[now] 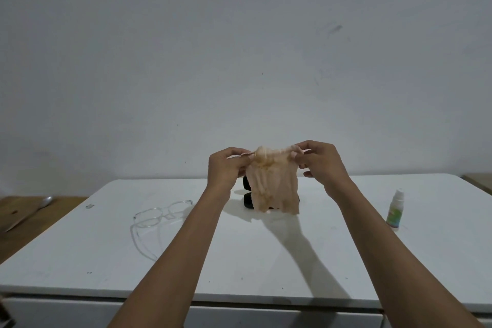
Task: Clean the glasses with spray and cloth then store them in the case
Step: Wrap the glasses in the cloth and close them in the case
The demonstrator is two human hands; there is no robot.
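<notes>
- A white table (80,261) fills the lower half of the frame, set against a pale grey wall (239,48); a strip of wooden surface (40,210) shows at the left edge.
- Both bare forearms rise from the bottom edge and converge toward the centre, lifted above the tabletop.
- The left hand (226,165) sits just left of centre, thumb and fingertips pinching one upper corner of the cloth (274,189).
- The right hand (322,162) sits just right of centre, pinching the opposite upper corner, its lower fingers loosely curled beneath.
- The cloth, pale peach and wrinkled, hangs stretched between the two hands, its bottom edge loose in the air over the table.
- A black glasses case (247,194) lies on the table behind the cloth, mostly hidden by it; whether it lies open cannot be told.
- The clear-framed glasses (162,214) lie on the table at centre left, temples unfolded, well apart from both hands.
- A small spray bottle (395,210) with a green label stands upright at the right of the table.
</notes>
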